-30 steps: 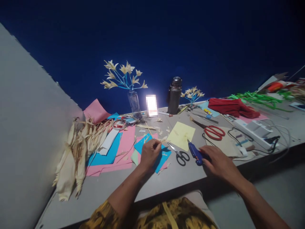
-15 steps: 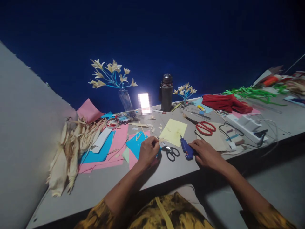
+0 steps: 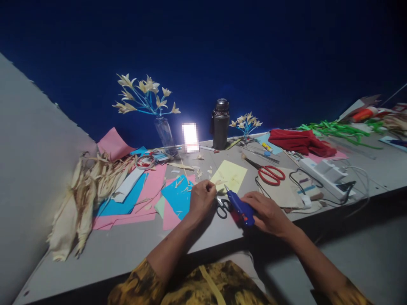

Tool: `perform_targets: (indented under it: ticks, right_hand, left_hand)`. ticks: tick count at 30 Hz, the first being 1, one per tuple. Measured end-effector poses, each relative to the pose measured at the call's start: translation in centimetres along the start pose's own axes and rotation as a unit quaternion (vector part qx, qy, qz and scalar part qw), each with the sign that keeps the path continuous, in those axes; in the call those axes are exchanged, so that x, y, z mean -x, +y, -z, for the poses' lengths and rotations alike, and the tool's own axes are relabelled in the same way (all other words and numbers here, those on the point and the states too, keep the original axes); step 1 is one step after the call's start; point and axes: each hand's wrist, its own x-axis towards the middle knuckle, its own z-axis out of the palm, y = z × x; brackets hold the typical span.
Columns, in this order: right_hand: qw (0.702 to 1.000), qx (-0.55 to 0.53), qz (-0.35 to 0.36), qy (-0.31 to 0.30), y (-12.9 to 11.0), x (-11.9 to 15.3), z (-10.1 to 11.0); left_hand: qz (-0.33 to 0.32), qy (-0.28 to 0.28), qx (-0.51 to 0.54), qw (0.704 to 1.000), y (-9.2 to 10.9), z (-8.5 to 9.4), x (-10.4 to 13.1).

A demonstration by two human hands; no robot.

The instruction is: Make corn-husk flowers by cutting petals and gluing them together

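My right hand (image 3: 265, 212) is wrapped round a blue glue gun (image 3: 241, 206), whose nozzle points up and left toward my other hand. My left hand (image 3: 203, 198) is closed in a pinch, with a small pale piece of husk (image 3: 219, 182) showing at its fingertips. Black-handled scissors (image 3: 223, 208) lie between the hands, partly hidden. Behind them is a yellow paper sheet (image 3: 233, 173). Blue paper (image 3: 176, 197) with husk scraps on it lies left of my left hand.
Dried husks (image 3: 85, 199) and pink paper (image 3: 152, 186) cover the left side. A glass vase (image 3: 165, 137), a bright light (image 3: 190, 137) and a dark flask (image 3: 220, 127) stand behind. Red-handled scissors (image 3: 271, 175), red cloth (image 3: 299, 142) and a power strip (image 3: 327, 176) lie at right.
My right hand has lifted the glue gun and moved it left, closer to my left hand. The whole view has shifted slightly.
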Motion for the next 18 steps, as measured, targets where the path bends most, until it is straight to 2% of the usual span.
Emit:
perform_targets:
  ticks: [5,18]
  right_hand:
    - [0.998,0.022,-0.003,-0.051,-0.4,-1.8,-0.2]
    - [0.998,0.01,-0.008,-0.055,0.4,-2.3,-1.0]
  left_hand:
    - [0.037,-0.018,0.043,0.998,0.9,-0.3,0.3]
    - [-0.012,-0.021,0.011,1.0,-0.5,-0.6,0.0]
